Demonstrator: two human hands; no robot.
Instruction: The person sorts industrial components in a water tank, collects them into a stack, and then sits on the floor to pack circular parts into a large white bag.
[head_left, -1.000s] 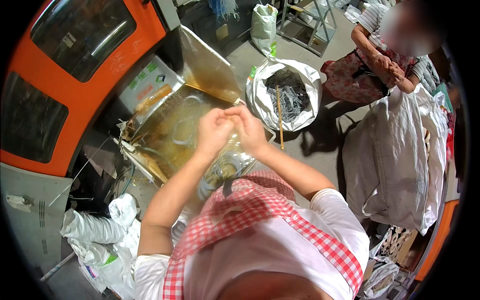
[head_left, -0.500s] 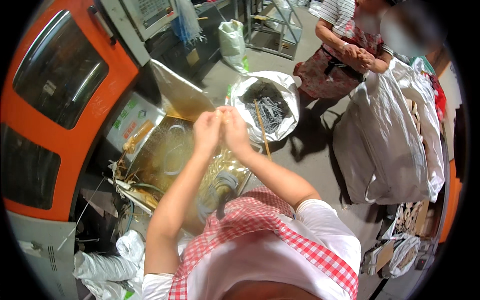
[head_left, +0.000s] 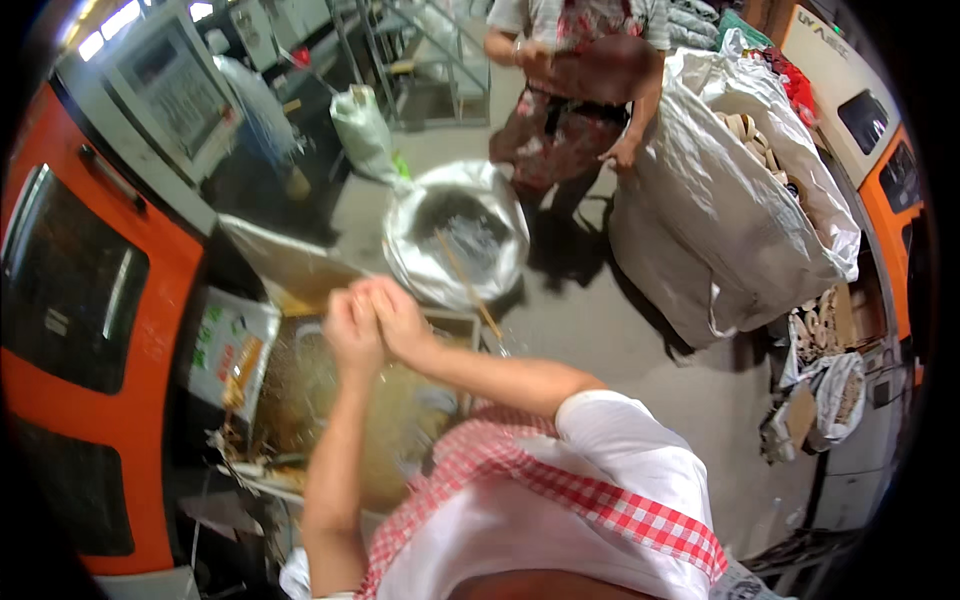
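My left hand [head_left: 352, 325] and my right hand [head_left: 400, 318] are pressed together, fingers curled in. Whatever they hold, if anything, is hidden. Both are over the far side of a low, wide tub [head_left: 452, 322], which has a murky, yellowish, shiny inside with pale shapes blurred in it. Just beyond stands a white woven sack [head_left: 402, 245] with its mouth rolled open. Thin grey pieces [head_left: 475, 243] lie inside it. A thin wooden stick [head_left: 466, 280] leans out over the sack's near rim.
An orange machine [head_left: 175, 310] with dark windows rises at the left. At the right stands a large white bulk bag [head_left: 690, 220] of pale tubular pieces. Beside it a person in a patterned apron [head_left: 560, 130] faces me. A metal frame [head_left: 430, 65] stands at the back.
My view has swung, so the sack, bulk bag and machine sit further left. My hands stay together. The other person's hands have come apart, one now lowered beside the bulk bag.
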